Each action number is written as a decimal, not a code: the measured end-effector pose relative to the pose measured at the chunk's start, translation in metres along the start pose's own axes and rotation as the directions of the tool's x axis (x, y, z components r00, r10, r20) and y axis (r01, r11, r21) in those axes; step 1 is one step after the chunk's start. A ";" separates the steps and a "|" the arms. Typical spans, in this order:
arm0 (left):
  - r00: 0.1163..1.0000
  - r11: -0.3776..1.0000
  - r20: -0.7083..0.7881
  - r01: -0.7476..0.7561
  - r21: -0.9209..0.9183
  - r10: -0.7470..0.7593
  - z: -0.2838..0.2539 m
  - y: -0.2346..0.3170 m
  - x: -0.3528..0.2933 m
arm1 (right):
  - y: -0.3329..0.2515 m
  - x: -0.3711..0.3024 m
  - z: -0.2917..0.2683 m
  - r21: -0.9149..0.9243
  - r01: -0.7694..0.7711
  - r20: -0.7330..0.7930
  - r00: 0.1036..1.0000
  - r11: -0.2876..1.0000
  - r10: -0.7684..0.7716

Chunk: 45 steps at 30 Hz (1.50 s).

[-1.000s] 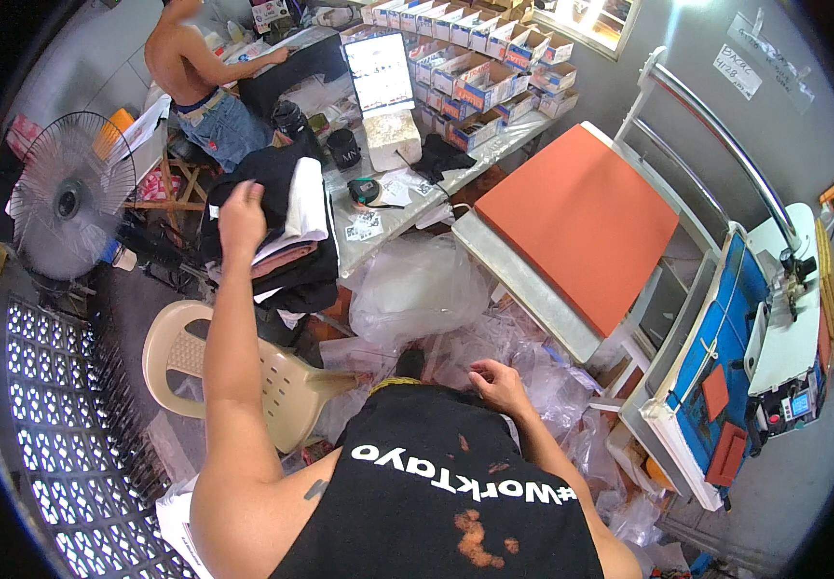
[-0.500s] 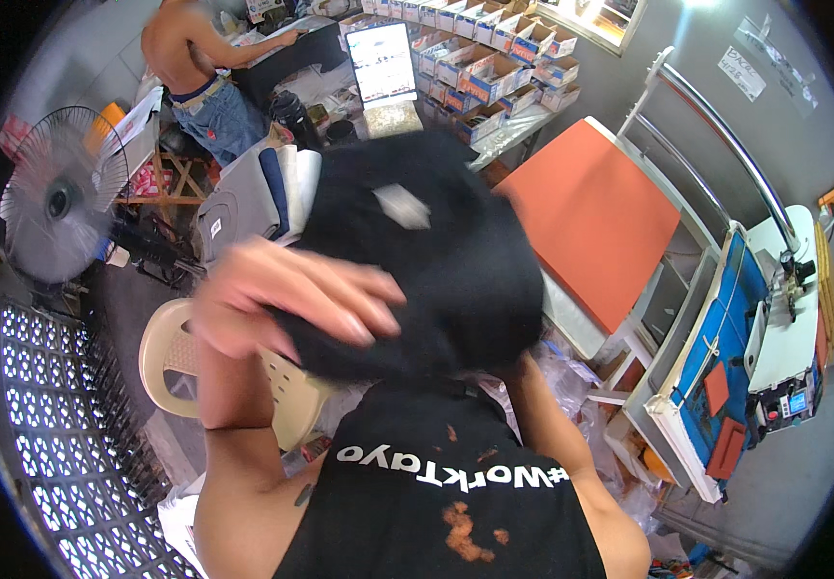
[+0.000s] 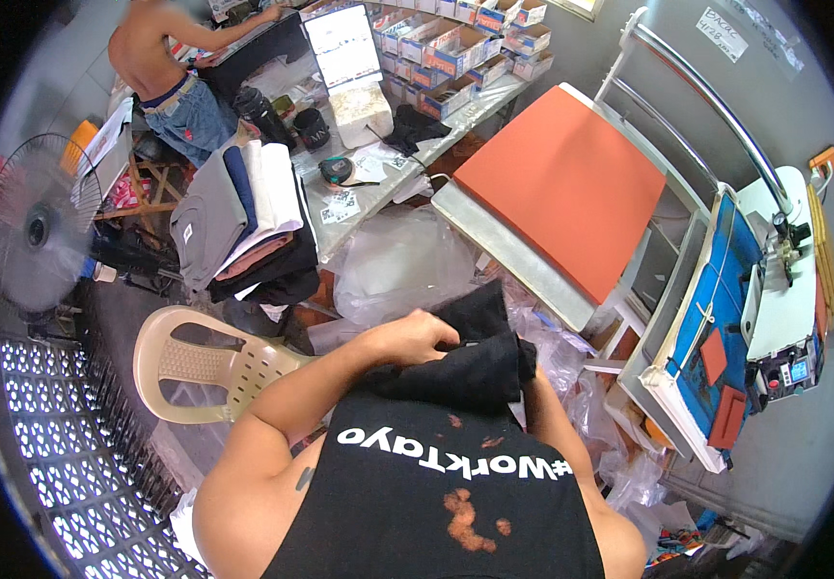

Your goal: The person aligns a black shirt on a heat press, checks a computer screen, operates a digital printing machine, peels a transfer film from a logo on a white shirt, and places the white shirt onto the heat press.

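A bunched black garment hangs in front of my chest, folded over on itself; its exact kind does not show. My left hand is closed on its left edge, fingers curled into the fabric. On the other side, my right forearm reaches up behind the cloth, and the fingers of that hand are hidden by it.
Ahead right stands a heat press with an orange pad. A stack of folded clothes sits ahead left by a worktable. Nearby are a beige plastic chair, a fan and plastic bags. Another person works at the back left.
The black garment has dropped from a raised, spread position down toward my chest and is now bunched smaller. My left hand has moved down and right with it.
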<state>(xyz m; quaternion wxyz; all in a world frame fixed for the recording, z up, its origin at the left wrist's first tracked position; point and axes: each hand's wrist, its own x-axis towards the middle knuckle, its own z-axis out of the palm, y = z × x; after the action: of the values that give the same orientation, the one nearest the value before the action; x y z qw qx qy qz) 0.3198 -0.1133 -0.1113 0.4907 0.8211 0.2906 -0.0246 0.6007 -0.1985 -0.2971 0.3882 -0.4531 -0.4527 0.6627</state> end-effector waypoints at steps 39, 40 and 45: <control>0.952 0.759 0.117 -0.297 0.580 0.283 -0.181 0.016 0.123 | -0.222 -0.086 -0.022 -0.586 -0.391 -0.727 0.640 0.710 -0.248; 0.919 0.680 0.140 -0.369 0.634 0.368 -0.184 -0.008 0.139 | -0.222 -0.081 -0.018 -0.628 -0.457 -0.729 0.630 0.630 -0.270; 0.769 0.768 -0.008 -0.639 -0.049 0.639 -0.244 -0.005 0.141 | -0.235 -0.086 -0.022 -0.686 -0.597 -0.696 0.705 0.416 -0.134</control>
<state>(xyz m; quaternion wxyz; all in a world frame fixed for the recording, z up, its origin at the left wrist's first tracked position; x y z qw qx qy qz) 0.3749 0.1523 -0.0352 0.4911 0.8586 -0.0074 0.1470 0.6713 -0.2044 -0.0559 0.1206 -0.8498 -0.4840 0.1706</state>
